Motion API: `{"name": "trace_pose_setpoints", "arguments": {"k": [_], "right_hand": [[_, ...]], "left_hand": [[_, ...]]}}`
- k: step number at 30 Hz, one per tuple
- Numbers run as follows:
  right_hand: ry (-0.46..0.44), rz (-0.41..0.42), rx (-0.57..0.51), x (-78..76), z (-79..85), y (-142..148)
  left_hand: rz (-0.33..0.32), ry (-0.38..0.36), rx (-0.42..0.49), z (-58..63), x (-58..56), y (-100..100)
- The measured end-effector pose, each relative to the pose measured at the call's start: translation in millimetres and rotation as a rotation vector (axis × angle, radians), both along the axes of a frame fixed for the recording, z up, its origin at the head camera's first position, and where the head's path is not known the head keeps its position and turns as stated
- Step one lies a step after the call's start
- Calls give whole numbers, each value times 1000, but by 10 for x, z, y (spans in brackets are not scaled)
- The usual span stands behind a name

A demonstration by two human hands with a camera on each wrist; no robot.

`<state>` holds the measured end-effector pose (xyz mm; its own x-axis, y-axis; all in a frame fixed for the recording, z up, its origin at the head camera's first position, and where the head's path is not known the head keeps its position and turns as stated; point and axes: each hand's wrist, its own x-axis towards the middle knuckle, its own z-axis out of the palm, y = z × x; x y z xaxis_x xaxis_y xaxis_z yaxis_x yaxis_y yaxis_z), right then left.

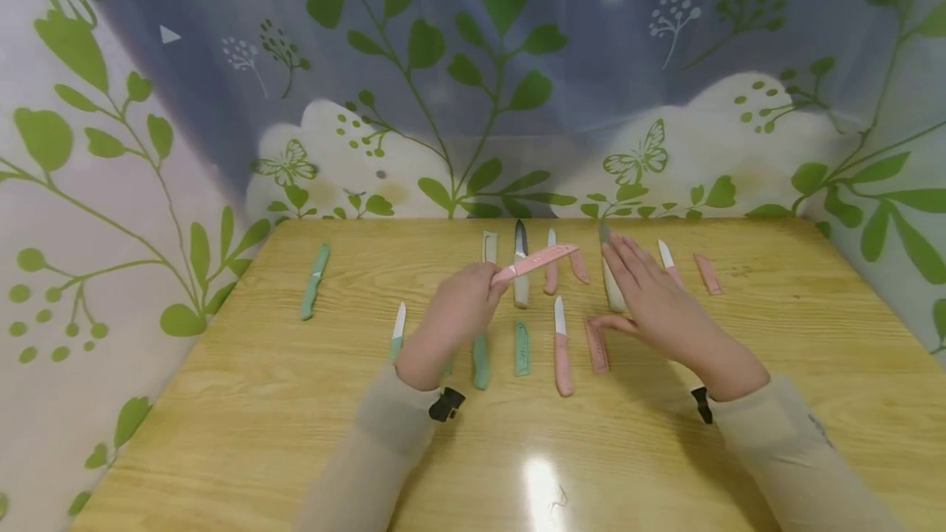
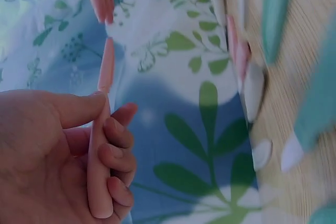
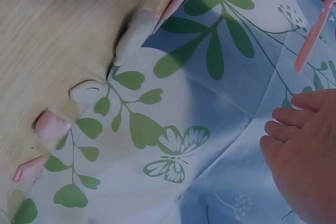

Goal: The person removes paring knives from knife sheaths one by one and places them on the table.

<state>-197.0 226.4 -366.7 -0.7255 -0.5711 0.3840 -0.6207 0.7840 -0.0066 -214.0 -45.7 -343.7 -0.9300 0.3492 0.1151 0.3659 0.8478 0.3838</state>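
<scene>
My left hand (image 1: 460,300) grips the handle of a pink knife (image 2: 100,161), fingers curled round it and thumb laid along it. A pink sheath (image 1: 545,257) covers its blade, which points right and slightly up in the head view. My right hand (image 1: 661,294) hangs over the table with straight fingers and holds nothing. In the right wrist view, its fingertips (image 3: 302,100) are close to the sheath's tip but apart from it. Below that hand lie a cream-handled knife (image 1: 615,292), partly hidden, and a pink sheath (image 1: 597,351).
On the wooden table (image 1: 244,409) lie a pink-handled knife (image 1: 563,364), a green sheath (image 1: 522,347), a cream-handled knife with a dark blade (image 1: 521,290), and a green knife (image 1: 314,284) far left. A pink sheath (image 1: 707,273) lies far right. Leaf-patterned cloth (image 1: 458,64) hangs behind.
</scene>
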Motion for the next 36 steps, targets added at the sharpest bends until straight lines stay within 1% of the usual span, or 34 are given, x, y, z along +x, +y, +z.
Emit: {"name": "trace_pose_setpoints", "arguments": {"k": [4,9,12,15,19,23,25,29,31,36], "right_hand": [[-18,-12,2,22,39,-20],[-37,-8,34,14,49,-58],[-29,-17,71,18,43,-82],[-10,-48,107,45,37,-100],[1,-69,127,81,23,-118],[-1,-8,88,90,2,-138],[22,41,62,86,-12,-146],[82,111,19,81,-32,-152],[102,129,9,78,-34,-155],[119,157,-6,79,-45,-143]], "left_hand": [[-57,1,-31,3,16,151],[-123,-2,-77,-9,72,289],[-157,12,-96,-32,106,346],[-193,26,-121,-62,127,402],[-225,14,-143,-92,155,471],[-228,-5,-139,-109,173,519],[-226,-12,-136,-123,175,535],[-227,-21,-130,-161,168,548],[-228,-26,-126,-175,169,548],[-226,-36,-130,-201,180,555]]}}
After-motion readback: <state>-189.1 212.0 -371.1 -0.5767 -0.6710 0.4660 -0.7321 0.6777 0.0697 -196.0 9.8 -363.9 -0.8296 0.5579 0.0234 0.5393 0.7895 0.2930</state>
